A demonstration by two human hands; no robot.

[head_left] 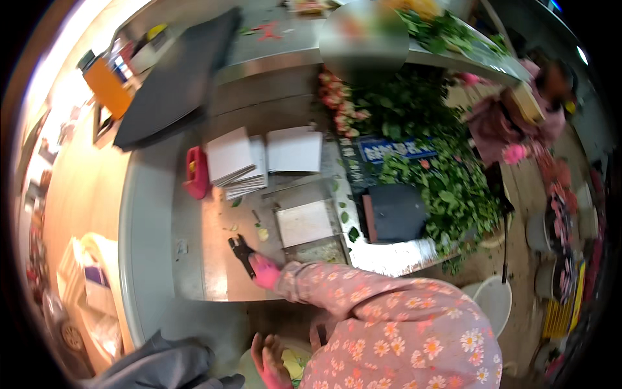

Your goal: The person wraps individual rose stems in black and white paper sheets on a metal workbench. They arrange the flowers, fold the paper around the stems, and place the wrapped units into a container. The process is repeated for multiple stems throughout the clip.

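Note:
At the front edge of the metal bench (194,259), my right hand (264,271), in a pink glove, is closed around the lower end of a black hand tool (241,250). The tool has a forked end, and its exact kind is unclear. A pink floral sleeve covers that arm. Below the bench edge is my left hand (269,360), its fingers apart and nothing in them. It is over a pale tub (295,363) with yellow-green leaves or petals inside. A few loose petals (262,234) lie just beyond the tool.
Stacked white cards (230,155) and a red tape dispenser (196,173) lie farther back. A white panel (304,223) and dark block (396,212) are right of them, beside leafy stems (453,194). Buckets (495,301) stand at right, below another person (518,120).

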